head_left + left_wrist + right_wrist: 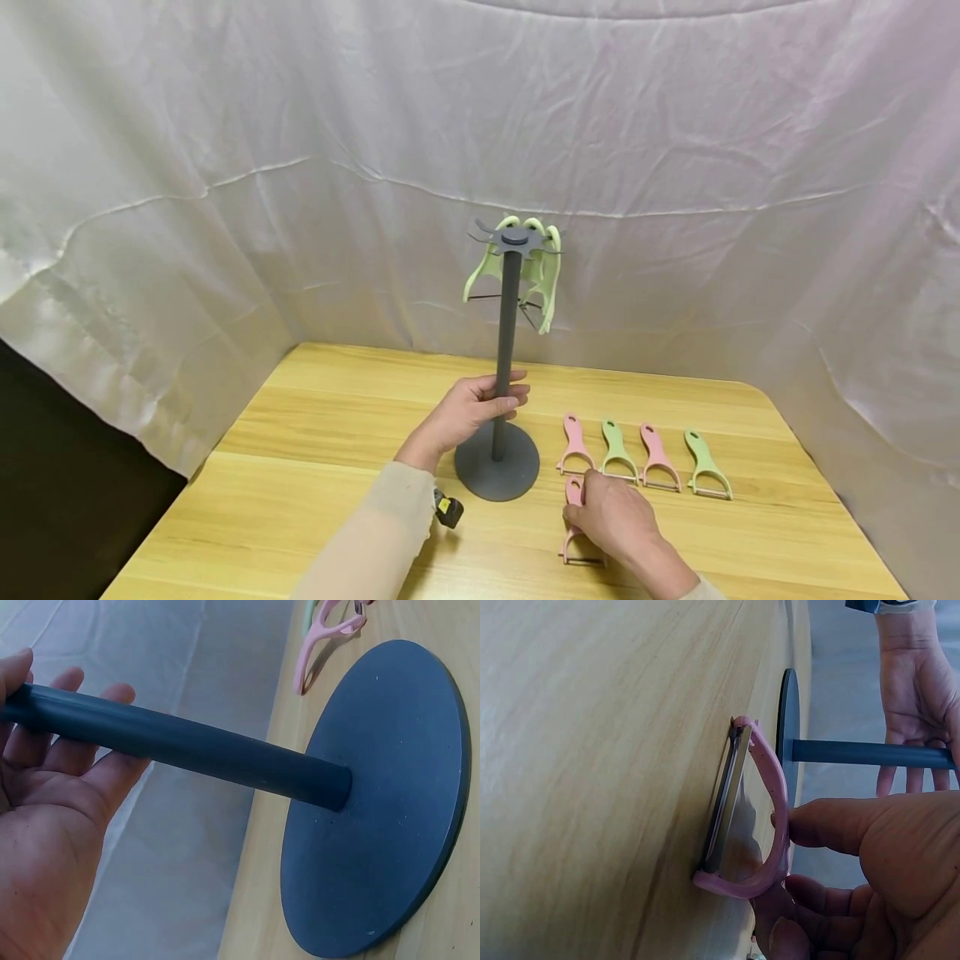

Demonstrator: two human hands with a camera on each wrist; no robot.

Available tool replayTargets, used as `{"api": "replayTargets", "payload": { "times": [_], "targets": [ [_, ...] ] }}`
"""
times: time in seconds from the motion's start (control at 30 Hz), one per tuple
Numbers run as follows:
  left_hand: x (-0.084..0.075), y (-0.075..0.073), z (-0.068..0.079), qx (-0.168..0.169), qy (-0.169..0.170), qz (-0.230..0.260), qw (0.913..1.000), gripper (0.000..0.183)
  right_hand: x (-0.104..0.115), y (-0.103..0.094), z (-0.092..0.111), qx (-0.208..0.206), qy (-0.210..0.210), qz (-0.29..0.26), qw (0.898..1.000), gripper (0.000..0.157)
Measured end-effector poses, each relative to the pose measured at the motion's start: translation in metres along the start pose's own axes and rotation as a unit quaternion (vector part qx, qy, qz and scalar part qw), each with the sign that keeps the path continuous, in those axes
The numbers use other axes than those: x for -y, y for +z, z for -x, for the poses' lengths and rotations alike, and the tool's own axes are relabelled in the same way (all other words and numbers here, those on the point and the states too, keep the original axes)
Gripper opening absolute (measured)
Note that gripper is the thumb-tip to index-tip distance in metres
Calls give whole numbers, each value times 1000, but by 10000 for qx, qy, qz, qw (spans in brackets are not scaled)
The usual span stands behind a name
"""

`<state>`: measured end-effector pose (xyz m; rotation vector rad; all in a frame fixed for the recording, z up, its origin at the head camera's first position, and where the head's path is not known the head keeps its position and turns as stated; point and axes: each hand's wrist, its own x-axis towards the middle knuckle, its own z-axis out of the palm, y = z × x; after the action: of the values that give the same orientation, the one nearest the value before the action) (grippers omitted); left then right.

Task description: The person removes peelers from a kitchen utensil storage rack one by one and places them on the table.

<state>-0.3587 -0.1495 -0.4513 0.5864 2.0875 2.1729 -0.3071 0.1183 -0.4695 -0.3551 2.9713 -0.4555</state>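
Observation:
A dark grey stand [507, 325] with a round base [480, 471] stands upright on the wooden table. My left hand [467, 415] holds its post low down, fingers and thumb around it. Light green peelers [551, 279] hang from the hooks at the back and right of its top. To the right of the base, my right hand [618, 512] pinches a pink peeler [781, 832] by its handle, low over the table. In the right wrist view the thumb presses near the frame, while the palm and fingers hide part of the handle.
Right of the stand, a row holds two pink peelers [655, 450] and two green peelers [700, 454], handles pointing away from me. Several bare hooks [480, 236] face left on the stand. A pale curtain [675, 292] encloses the table's back and sides.

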Motion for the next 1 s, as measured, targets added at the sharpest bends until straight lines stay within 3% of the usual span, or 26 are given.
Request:
{"api": "replayTargets", "payload": {
  "times": [0.5,1.0],
  "targets": [
    [-3,-6,-1,580,-299,-195,9977,48,-2,0,1,-54,-32,-20,10000,27],
    [-5,-12,0,899,-266,-329,9951,50,1,-2,2,-112,-61,47,9999,26]
  ]
}}
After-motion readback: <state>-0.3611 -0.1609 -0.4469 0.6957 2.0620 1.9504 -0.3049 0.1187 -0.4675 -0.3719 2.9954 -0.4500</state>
